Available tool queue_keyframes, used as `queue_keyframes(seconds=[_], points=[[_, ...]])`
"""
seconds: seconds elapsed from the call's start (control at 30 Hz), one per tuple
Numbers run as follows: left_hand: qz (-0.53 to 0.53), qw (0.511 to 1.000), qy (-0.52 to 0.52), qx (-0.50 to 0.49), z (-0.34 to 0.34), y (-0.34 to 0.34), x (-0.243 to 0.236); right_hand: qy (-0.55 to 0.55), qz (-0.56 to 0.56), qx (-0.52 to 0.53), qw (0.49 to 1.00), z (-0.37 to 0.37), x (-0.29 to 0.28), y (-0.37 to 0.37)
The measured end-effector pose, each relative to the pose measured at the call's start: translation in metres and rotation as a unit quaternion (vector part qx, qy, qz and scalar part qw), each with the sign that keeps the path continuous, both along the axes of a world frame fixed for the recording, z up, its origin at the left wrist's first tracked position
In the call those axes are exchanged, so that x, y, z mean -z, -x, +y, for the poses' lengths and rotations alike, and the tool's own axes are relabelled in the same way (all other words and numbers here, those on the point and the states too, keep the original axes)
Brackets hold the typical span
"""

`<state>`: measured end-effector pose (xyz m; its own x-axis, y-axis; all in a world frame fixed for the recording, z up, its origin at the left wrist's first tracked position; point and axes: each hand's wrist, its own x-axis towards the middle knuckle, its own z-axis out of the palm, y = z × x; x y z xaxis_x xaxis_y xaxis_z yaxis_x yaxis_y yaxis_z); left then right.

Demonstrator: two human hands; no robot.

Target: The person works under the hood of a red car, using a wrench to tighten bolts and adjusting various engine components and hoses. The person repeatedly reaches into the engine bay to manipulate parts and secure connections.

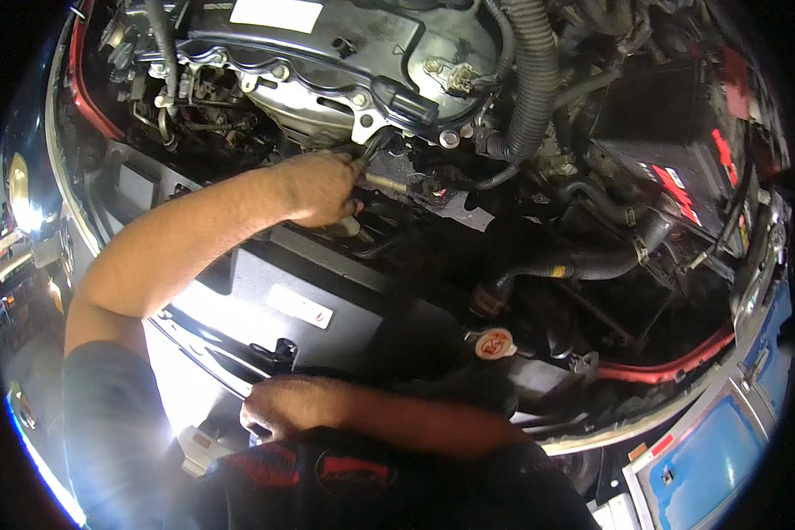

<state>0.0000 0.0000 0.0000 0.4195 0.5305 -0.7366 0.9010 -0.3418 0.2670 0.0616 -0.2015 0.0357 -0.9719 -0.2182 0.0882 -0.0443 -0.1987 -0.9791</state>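
Left hand (322, 187) clamped on slim, dark-headed metal tool (382, 181); right hand (278, 406) curled, grip unclear.

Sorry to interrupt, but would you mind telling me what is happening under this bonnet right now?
A person is leaning over an open engine bay. The left hand reaches deep in, closed around a tool set against the side of the engine, just below its cover; what the tool grips is hidden. The right hand rests on the front edge of the car, holding on there. A radiator cap sits in place to the right, and the battery lies further back on that side.
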Motion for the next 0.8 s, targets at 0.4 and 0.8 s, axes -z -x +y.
queue_keyframes(seconds=[0.4, 0.8], points=[[-0.06, 0.995, 0.084, -0.01, -0.005, -0.03, -0.014, -0.022, -0.08, 0.151, 0.985, -0.025, -0.021, -0.019], [-0.127, 0.984, -0.081, -0.096, 0.003, -0.042, 0.01, -0.06, -0.067, 0.168, 0.982, -0.03, -0.01, -0.026]])
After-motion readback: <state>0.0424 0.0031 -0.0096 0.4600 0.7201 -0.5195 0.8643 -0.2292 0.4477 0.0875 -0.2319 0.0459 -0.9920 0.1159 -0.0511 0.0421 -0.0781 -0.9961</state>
